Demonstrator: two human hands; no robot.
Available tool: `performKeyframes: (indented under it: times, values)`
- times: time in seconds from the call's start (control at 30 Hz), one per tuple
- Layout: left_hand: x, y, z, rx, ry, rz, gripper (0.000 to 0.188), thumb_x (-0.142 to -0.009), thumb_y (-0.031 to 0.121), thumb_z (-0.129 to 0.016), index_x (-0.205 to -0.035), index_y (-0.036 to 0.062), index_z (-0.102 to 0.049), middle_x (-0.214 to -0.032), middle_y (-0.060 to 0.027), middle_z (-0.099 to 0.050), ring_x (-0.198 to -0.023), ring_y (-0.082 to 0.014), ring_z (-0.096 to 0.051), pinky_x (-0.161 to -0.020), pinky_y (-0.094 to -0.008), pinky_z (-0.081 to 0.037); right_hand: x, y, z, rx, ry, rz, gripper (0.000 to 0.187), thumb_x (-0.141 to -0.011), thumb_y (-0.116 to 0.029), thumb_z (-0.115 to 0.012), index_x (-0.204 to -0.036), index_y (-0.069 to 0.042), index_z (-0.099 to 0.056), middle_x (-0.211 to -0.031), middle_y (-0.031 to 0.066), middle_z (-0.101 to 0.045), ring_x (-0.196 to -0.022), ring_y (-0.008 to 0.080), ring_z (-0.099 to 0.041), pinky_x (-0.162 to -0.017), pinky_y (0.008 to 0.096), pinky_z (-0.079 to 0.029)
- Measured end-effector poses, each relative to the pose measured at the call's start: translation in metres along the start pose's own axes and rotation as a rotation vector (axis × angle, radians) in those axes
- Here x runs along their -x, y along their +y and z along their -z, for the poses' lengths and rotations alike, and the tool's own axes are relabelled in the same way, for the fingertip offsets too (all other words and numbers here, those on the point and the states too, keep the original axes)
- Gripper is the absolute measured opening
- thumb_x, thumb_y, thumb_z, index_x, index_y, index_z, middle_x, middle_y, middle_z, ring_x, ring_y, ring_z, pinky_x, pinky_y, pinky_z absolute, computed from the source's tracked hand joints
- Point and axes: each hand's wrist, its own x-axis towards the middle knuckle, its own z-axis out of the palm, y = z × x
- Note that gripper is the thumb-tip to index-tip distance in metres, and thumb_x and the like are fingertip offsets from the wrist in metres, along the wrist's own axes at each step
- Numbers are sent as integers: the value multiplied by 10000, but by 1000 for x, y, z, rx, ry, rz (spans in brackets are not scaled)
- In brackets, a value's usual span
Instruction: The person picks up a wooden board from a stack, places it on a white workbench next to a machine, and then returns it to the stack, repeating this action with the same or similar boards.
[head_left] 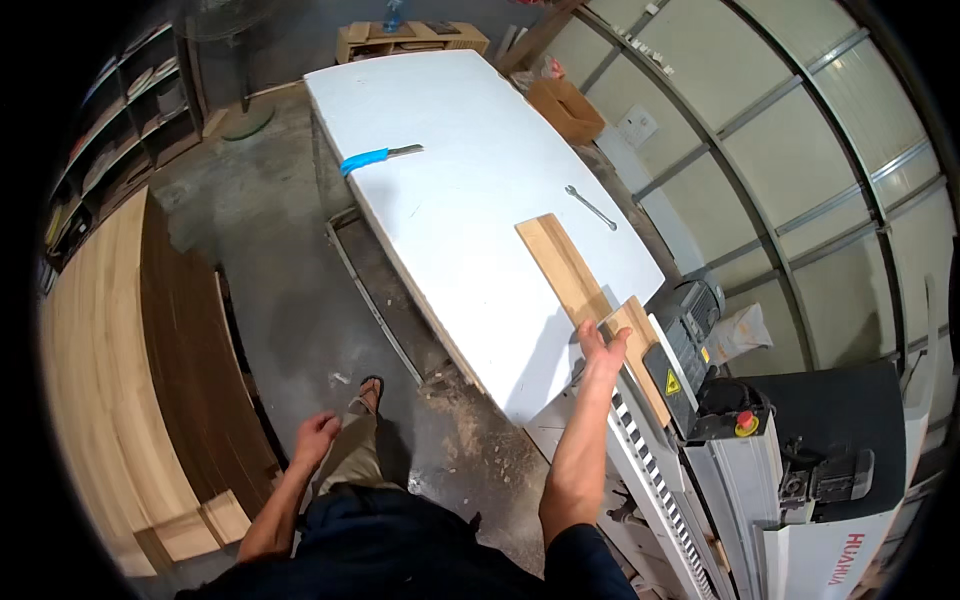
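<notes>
Your right hand [603,350] is spread where the long board [558,262] on the worktop [440,235] meets the short board [637,343] along the machine [735,475], probably to keep them steady; can't tell if it grips or just presses. Your left hand [316,437] hangs loosely curled at your side, contents unclear. Worktop likely carries the long board's weight, with knife [366,160] and wrench [592,207] parked apart from it, probably to avoid snags.
</notes>
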Motion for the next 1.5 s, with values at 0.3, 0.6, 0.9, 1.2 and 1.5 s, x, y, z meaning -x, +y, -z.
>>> performKeyframes:
  times: [0.3,0.6,0.9,1.2,1.5]
  values:
    - [-101,277,-176,-108,-596,-583,289,-860,214,-583,-1071,17,-585,-816,-56,-612,-721,-92,-529,-669,-236,-443,-19,41,14,121,-232,189,189,-913,-185,-474,-992,-29,-545,-846,99,-623,-719,217,-598,-658,319,-532]
    - [-200,367,-306,132,-830,-95,295,-856,122,-558,-1079,-71,-556,-964,-95,-620,-853,-142,-572,-782,-286,-462,23,162,-32,421,-255,103,223,-892,-66,-479,-1092,-7,-558,-1025,101,-609,-832,164,-596,-764,299,-512]
    - [-286,406,-374,-921,-576,-590,295,-738,202,-590,-972,28,-635,-908,-153,-617,-858,-278,-584,-785,-369,-462,-22,19,9,1695,359,1321,207,-752,-86,-567,-886,69,-535,-874,256,-556,-792,392,-551,-715,422,-434]
    - [-256,395,-377,-1010,-347,-601,347,-689,158,-603,-973,-41,-604,-1127,-231,-477,-1044,-357,-474,-871,-391,-447,-60,-2,15,1215,332,962,130,-705,-38,-572,-794,57,-571,-609,-30,-459,-555,68,-395,-485,252,-340]
    - [-223,371,-248,-134,-231,-838,193,-718,39,-643,-904,22,-592,-921,-100,-501,-840,-221,-542,-770,-317,-476,-4,41,-9,995,-178,1235,331,-754,33,-637,-1078,37,-569,-826,-10,-498,-729,72,-466,-693,203,-407]
